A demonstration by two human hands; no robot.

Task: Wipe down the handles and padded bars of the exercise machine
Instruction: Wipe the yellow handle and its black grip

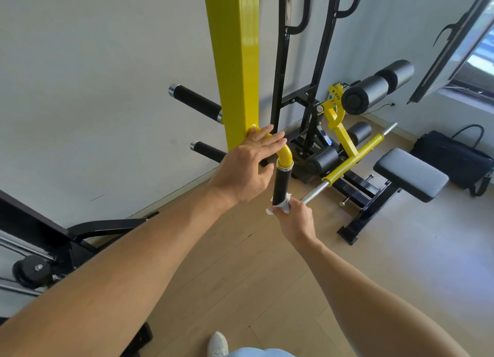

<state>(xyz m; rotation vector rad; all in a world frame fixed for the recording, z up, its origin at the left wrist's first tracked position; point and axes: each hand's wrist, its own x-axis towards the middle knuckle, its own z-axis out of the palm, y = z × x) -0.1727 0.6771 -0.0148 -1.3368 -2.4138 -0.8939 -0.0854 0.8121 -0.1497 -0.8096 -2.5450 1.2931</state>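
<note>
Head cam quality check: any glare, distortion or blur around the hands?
Head view: strong glare streaks down the yellow post; wide-angle bend curves the black uprights; daylight enters from the window; left hand, right hand and white wipe are sharp.

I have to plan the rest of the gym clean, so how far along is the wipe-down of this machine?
Nothing shows as finished; a wiped surface can't be told from an unwiped one here. In hand: the right hand grips a white cloth around the lower end of the black handle, while the left hand rests on the yellow curved bar. No cloth is near the two black side handles or the foam rollers; they may remain.
</note>
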